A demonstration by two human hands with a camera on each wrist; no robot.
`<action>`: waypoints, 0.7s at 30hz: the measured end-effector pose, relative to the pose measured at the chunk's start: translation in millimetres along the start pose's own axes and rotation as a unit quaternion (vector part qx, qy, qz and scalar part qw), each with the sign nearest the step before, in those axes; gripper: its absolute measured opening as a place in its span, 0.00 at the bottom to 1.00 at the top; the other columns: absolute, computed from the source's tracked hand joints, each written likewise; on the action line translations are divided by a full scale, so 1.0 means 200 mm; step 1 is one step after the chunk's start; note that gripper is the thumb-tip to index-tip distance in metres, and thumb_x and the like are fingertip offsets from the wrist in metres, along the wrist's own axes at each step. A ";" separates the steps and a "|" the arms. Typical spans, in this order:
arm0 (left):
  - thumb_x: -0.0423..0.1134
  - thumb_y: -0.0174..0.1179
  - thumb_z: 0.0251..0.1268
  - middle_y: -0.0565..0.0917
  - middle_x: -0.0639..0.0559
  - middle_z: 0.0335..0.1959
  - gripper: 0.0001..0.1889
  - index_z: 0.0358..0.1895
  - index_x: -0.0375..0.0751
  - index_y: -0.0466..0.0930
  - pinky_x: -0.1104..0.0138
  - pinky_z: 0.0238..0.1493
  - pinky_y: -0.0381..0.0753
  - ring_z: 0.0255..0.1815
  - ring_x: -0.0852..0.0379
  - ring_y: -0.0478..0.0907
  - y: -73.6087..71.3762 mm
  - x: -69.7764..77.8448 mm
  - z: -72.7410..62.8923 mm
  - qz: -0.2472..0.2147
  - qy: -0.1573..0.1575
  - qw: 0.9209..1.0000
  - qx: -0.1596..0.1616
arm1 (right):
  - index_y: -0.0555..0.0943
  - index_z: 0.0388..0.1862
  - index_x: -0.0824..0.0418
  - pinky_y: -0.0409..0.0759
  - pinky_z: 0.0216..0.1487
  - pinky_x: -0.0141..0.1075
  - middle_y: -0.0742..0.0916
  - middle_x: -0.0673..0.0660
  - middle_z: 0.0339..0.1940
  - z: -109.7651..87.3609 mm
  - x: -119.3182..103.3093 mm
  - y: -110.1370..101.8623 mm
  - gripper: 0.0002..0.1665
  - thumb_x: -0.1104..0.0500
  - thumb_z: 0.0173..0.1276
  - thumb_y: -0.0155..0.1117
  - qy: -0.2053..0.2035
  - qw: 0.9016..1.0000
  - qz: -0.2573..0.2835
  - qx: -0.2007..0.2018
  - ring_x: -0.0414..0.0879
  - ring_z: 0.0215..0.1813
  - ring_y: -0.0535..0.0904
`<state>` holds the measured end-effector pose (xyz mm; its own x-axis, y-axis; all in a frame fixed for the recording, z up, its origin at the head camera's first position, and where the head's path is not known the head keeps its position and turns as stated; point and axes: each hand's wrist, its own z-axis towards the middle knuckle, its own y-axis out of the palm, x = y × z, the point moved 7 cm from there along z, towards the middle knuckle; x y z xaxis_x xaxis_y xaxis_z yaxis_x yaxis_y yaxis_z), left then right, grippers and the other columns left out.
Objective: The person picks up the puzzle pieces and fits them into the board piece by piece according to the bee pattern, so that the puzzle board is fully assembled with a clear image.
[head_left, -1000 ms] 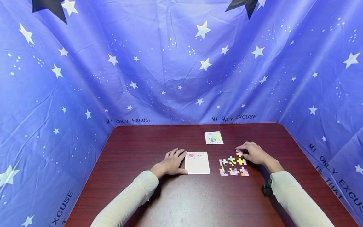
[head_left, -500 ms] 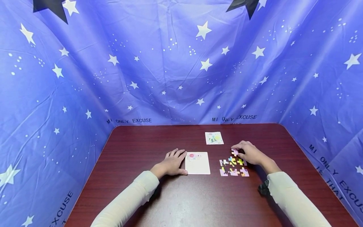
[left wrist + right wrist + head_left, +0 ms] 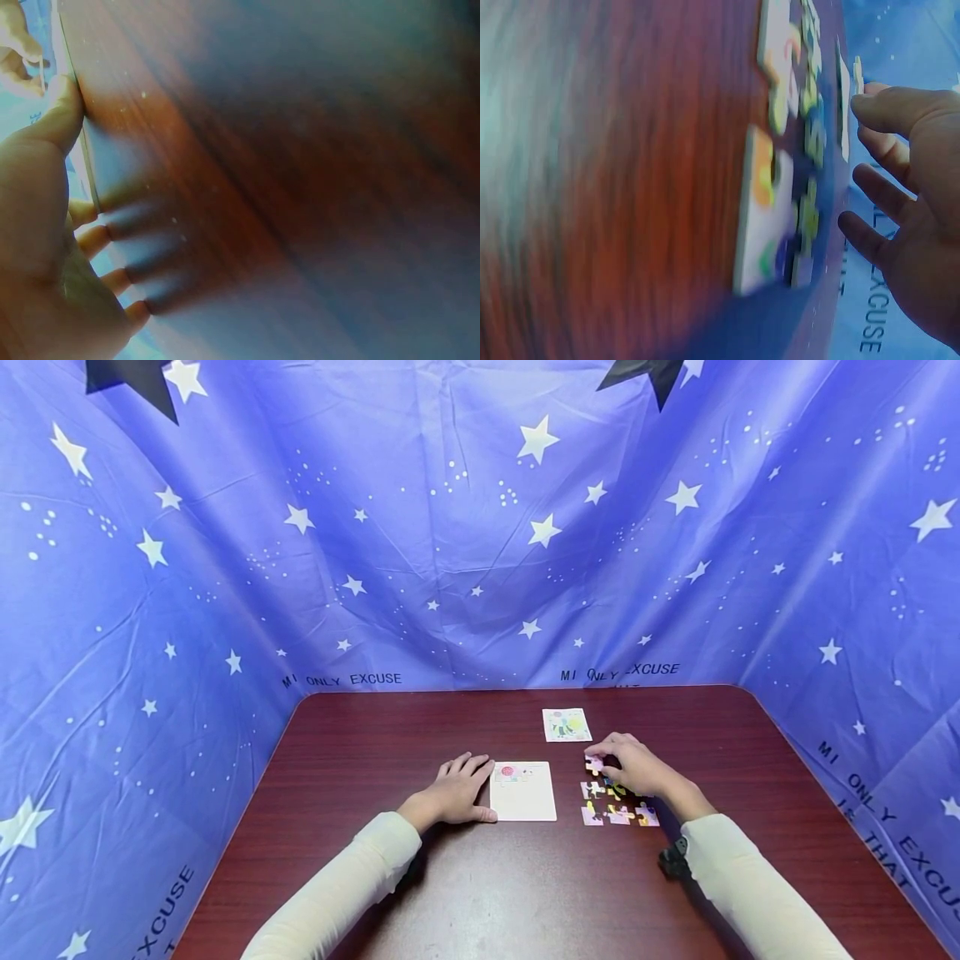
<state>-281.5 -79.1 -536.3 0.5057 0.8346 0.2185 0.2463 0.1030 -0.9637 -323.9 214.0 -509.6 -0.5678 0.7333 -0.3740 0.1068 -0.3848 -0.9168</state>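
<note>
My right hand [image 3: 636,766] pinches a pink jigsaw puzzle piece [image 3: 593,765] between thumb and fingers, above the table. In the right wrist view this puzzle piece [image 3: 858,76] shows edge-on at the fingertips, while the other fingers are spread. Below that hand lie several loose jigsaw pieces [image 3: 619,814] in rows, partly hidden by it. My left hand [image 3: 456,793] rests at the left side of a square white puzzle board [image 3: 522,800], fingers extended and thumb at its near corner. Along the board's far left edge sits a small printed section [image 3: 510,774] with a red round mark.
A small square picture card [image 3: 567,726] lies farther back on the dark red wooden table [image 3: 480,893]. Blue cloth [image 3: 465,568] with stars stands behind and on both sides of the table. A black device [image 3: 674,860] sits at the right wrist.
My right hand has moved left with the pink jigsaw piece, from the right end of the rows to above their left end. My left hand stays at the board.
</note>
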 end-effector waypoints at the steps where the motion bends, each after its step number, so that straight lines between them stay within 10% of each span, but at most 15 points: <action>1: 0.70 0.63 0.60 0.59 0.44 0.81 0.53 0.81 0.42 0.56 0.40 0.75 0.59 0.82 0.35 0.53 0.00 0.00 0.00 0.000 0.000 1.000 -0.001 | 0.85 0.58 0.59 0.75 0.59 0.56 0.86 0.56 0.49 0.01 -0.01 0.01 0.20 0.65 0.67 0.66 -0.006 1.000 -0.003 0.002 0.57 0.55 0.78; 21: 0.71 0.62 0.60 0.59 0.44 0.81 0.53 0.81 0.42 0.55 0.40 0.75 0.59 0.82 0.35 0.54 0.00 0.00 0.00 0.004 0.002 1.000 -0.002 | 0.87 0.55 0.52 0.75 0.54 0.51 0.85 0.49 0.46 0.18 -0.29 0.14 0.19 0.64 0.66 0.66 -0.070 0.997 -0.002 -0.016 0.48 0.53 0.79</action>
<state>-281.2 -79.0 -537.0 0.5100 0.8336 0.2121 0.2461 0.0948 -0.9646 -317.3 141.5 -508.2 -0.6771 0.6483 -0.3482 0.1288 -0.3615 -0.9234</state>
